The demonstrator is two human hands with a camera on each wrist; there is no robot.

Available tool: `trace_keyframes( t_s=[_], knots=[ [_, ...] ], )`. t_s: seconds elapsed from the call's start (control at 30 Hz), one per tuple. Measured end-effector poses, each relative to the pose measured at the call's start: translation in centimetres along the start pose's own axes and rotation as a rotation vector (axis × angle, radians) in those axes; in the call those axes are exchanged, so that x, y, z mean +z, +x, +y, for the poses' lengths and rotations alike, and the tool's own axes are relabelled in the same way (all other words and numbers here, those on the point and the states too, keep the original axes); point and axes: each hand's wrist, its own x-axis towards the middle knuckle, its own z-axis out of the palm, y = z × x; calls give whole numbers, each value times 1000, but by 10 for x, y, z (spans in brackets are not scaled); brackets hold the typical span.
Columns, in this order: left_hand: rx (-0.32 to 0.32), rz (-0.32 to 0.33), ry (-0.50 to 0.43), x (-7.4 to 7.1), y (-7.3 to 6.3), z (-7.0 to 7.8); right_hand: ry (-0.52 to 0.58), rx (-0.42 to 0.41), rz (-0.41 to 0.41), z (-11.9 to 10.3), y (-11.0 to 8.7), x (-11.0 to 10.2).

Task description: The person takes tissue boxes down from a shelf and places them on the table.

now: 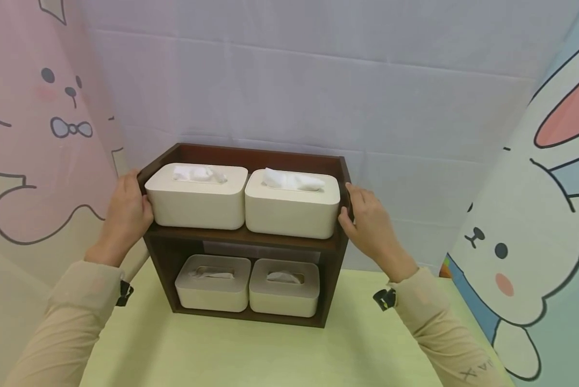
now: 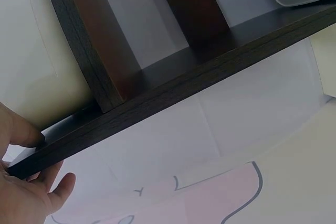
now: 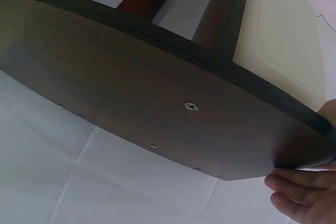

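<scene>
A dark brown two-tier wooden shelf (image 1: 241, 237) stands at the middle of the head view. My left hand (image 1: 126, 209) grips its left side panel near the top, thumb inside and fingers outside, as the left wrist view also shows. On the opposite panel, my right hand (image 1: 370, 224) holds the upper edge, with its thumb at the front and fingers along the outer face. Two cream tissue boxes, left (image 1: 197, 207) and right (image 1: 291, 214), sit side by side on the upper tier. Below them are two more, left (image 1: 212, 293) and right (image 1: 283, 297). White tissue shows in every slot.
Under the shelf lies a pale yellow-green tabletop (image 1: 241, 357). A white cloth backdrop (image 1: 318, 97) hangs behind. Cartoon-printed curtains, pink on the left (image 1: 23, 145) and with a white rabbit on the right (image 1: 521, 226), flank the table.
</scene>
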Motion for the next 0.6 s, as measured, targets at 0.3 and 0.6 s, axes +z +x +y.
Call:
trace_keyframes(
  t_s=[0.3,0.6],
  knots=[
    [-2,4,9,3,-1,1,-1,16,-32,1,-1,-2],
    [12,18,14,10,-1,11,-15,8,3,11,-7,-10]
  ],
)
